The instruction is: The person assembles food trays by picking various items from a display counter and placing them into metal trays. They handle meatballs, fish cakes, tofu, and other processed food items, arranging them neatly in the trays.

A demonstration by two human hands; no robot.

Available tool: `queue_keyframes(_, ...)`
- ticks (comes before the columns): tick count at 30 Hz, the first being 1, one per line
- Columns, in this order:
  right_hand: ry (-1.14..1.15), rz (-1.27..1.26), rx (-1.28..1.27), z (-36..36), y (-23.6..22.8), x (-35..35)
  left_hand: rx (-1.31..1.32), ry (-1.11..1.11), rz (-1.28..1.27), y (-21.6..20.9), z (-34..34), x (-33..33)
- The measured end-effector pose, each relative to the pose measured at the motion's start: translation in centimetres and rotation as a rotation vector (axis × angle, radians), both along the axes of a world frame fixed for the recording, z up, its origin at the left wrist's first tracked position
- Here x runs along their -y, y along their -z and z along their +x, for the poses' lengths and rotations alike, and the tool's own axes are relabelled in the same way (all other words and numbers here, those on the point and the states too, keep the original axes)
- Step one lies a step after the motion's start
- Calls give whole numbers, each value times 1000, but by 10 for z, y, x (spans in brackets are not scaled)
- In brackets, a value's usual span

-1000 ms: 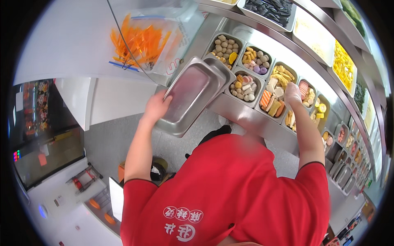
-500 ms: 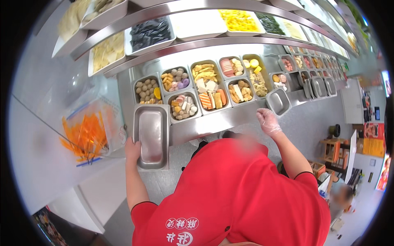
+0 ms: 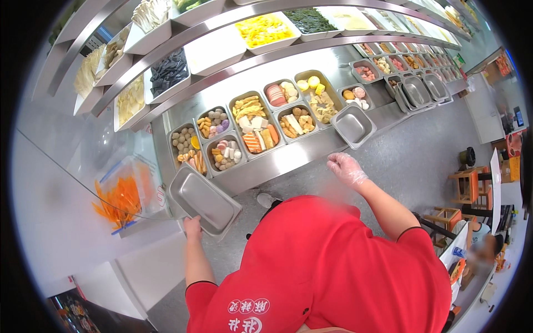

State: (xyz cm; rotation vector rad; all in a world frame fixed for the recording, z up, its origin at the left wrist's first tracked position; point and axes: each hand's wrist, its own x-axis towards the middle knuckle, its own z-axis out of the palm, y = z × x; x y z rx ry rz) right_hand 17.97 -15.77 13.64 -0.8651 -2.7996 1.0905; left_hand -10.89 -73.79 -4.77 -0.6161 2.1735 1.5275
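Note:
My bare left hand (image 3: 192,226) grips the near side of a long, empty stainless steel pan (image 3: 204,201). The pan juts out at a slant from the counter's front edge, close to the left corner. In a clear plastic glove, my right hand (image 3: 346,169) hovers in front of the counter with fingers curled in and nothing visible in them. A smaller empty steel pan (image 3: 354,126) lies beyond it, on the counter's front edge. Between the two empty pans sit steel pans of food, among them meatballs (image 3: 182,140), orange-striped sticks (image 3: 252,142) and fried tofu pieces (image 3: 297,123).
Shelves with white trays of yellow strips (image 3: 264,32), black fungus-like pieces (image 3: 168,72) and mushrooms (image 3: 151,14) overhang the counter (image 3: 277,164). More nested steel pans (image 3: 415,91) stand at the right. Orange strips (image 3: 119,201) show behind a clear panel at left. Stools (image 3: 466,186) and a person (image 3: 482,247) are farther right.
The long pan has turned from straight to slanted, its near end swinging right, with my left hand still on it. The view has shifted and tilted; my gloved right hand stays raised.

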Motion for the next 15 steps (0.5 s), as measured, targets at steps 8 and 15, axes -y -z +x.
queue_keyframes(8,49,-68,-49,172,38,-58,134,-376,168,21,90,-166)
queue_keyframes(15,170,-3,-43,332,68,-92,171,-395,377,13,113,-239)
